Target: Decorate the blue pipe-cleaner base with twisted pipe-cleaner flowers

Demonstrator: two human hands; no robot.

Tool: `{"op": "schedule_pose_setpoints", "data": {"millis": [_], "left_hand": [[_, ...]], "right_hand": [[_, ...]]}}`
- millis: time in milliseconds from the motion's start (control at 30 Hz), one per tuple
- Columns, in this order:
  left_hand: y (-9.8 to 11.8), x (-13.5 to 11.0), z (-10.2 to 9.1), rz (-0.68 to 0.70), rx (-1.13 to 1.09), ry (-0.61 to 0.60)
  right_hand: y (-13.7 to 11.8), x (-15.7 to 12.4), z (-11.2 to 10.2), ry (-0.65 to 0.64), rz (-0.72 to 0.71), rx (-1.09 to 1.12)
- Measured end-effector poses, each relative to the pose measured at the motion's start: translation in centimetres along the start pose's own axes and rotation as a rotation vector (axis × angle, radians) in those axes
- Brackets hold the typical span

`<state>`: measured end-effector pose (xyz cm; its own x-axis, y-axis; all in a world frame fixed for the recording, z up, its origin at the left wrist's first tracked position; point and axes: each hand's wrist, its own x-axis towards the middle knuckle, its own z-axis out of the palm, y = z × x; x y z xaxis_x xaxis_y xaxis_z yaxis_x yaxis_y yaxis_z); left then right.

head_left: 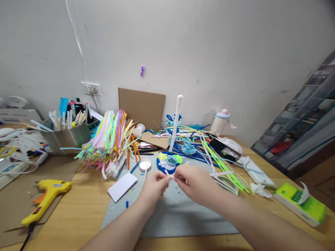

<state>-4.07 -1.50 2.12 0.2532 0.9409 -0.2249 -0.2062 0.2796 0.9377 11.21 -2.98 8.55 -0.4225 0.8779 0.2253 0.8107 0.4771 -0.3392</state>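
Observation:
My left hand (154, 186) and my right hand (195, 181) meet over the grey cutting mat (183, 216). Both pinch a small white pipe cleaner piece (171, 176) between their fingertips, fingers closed. Just beyond them lies a blue round craft piece (169, 162) with green, yellow and white fuzzy bits on it. A tall white pipe cleaner (176, 122) stands upright behind it. The held piece is mostly hidden by my fingers.
A heap of coloured pipe cleaners (111, 143) lies at the left, green and blue ones (222, 164) at the right. A yellow glue gun (45, 200), a white card (122, 186), a metal tub of tools (66, 136), a phone (225, 150) and a green tissue pack (300, 202) surround the mat.

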Motion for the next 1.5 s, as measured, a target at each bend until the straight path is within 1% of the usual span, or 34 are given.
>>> {"op": "schedule_pose_setpoints", "data": {"millis": [67,133,200,233,267,300,367,400,433,467,500,533,567,633,700,733,800,867,933,1033,1100,1133,1167,1233,1267,1300,1333,1367,1400,1467,1500], "left_hand": [[0.4,-0.3,0.0,-0.053,-0.117,-0.045],[0.8,-0.5,-0.1,-0.082,-0.188,-0.085],[1.0,-0.7,-0.2,-0.113,-0.244,-0.135],[1.1,-0.7,-0.3,-0.131,-0.267,-0.166],[1.3,-0.8,-0.4,-0.150,-0.283,-0.204],[1.4,-0.9,-0.5,-0.169,-0.290,-0.249],[1.6,-1.1,-0.6,-0.204,-0.253,-0.359],[1.7,-1.2,-0.6,-0.224,-0.208,-0.416],[1.8,-1.3,-0.6,-0.243,-0.148,-0.464],[1.8,-1.3,-0.6,-0.257,-0.075,-0.492],[1.8,-1.3,-0.5,-0.257,0.005,-0.487],[1.7,-1.3,-0.4,-0.247,0.080,-0.450],[1.5,-1.2,-0.3,-0.225,0.136,-0.384],[1.2,-0.9,-0.2,-0.170,0.166,-0.231],[1.1,-0.5,-0.3,-0.145,0.095,-0.129],[1.1,-0.4,-0.4,-0.144,0.047,-0.108],[1.2,-0.1,-0.6,-0.142,-0.038,-0.102],[1.3,0.0,-0.9,-0.140,-0.107,-0.119],[1.3,0.1,-1.0,-0.141,-0.170,-0.149],[1.4,0.0,-1.0,-0.149,-0.253,-0.207],[1.5,-0.3,-1.0,-0.156,-0.287,-0.280],[1.6,-0.5,-1.0,-0.166,-0.284,-0.335],[1.7,-0.7,-1.0,-0.179,-0.263,-0.396],[1.9,-1.2,-1.0,-0.204,-0.148,-0.495],[1.9,-1.3,-1.0,-0.209,-0.062,-0.514],[1.9,-1.3,-0.9,-0.199,0.035,-0.498],[1.7,-1.2,-0.9,-0.173,0.131,-0.452],[1.5,-1.0,-0.8,-0.136,0.214,-0.380],[1.2,-0.7,-0.8,-0.091,0.275,-0.296],[0.7,-0.1,-0.7,0.003,0.320,-0.132],[0.5,0.1,-0.6,0.039,0.306,-0.075]], "right_hand": [[0.1,-0.6,0.4,0.052,0.010,0.083],[0.5,-0.8,1.0,0.081,0.023,0.222],[1.4,-0.6,1.7,0.077,0.057,0.429],[2.0,-0.4,2.1,0.049,0.086,0.554],[2.6,-0.1,2.4,-0.009,0.120,0.690],[3.3,0.3,2.6,-0.099,0.159,0.818],[4.6,1.3,2.7,-0.391,0.199,0.981],[5.1,1.8,2.5,-0.530,0.203,1.009],[5.4,2.4,2.2,-0.642,0.201,0.989],[5.6,2.9,1.8,-0.732,0.183,0.940],[5.5,3.3,1.3,-0.759,0.159,0.882],[5.2,3.7,0.8,-0.755,0.132,0.799],[4.7,3.9,0.2,-0.714,0.105,0.696],[3.4,3.8,-0.8,-0.557,0.056,0.463],[1.9,3.1,-1.4,-0.355,-0.004,0.255],[1.3,2.6,-1.6,-0.234,-0.038,0.164],[0.5,1.6,-1.6,-0.058,-0.086,0.049],[0.3,0.6,-1.2,0.032,-0.108,0.029],[0.5,-0.1,-0.5,0.074,-0.106,0.078],[1.5,-0.5,0.9,0.088,-0.073,0.239],[2.6,-0.2,1.7,0.034,-0.028,0.424],[3.2,0.1,1.9,-0.030,0.000,0.534],[3.8,0.4,2.0,-0.127,0.022,0.639],[4.8,1.4,1.5,-0.395,0.018,0.756],[5.0,1.9,1.1,-0.529,-0.008,0.745],[5.0,2.4,0.5,-0.627,-0.039,0.693],[4.8,2.8,-0.1,-0.663,-0.065,0.605],[4.4,3.0,-0.6,-0.654,-0.088,0.491],[3.8,3.2,-1.1,-0.590,-0.106,0.358],[2.6,2.9,-1.5,-0.382,-0.168,0.102],[1.9,2.6,-1.5,-0.274,-0.197,-0.002]]}}
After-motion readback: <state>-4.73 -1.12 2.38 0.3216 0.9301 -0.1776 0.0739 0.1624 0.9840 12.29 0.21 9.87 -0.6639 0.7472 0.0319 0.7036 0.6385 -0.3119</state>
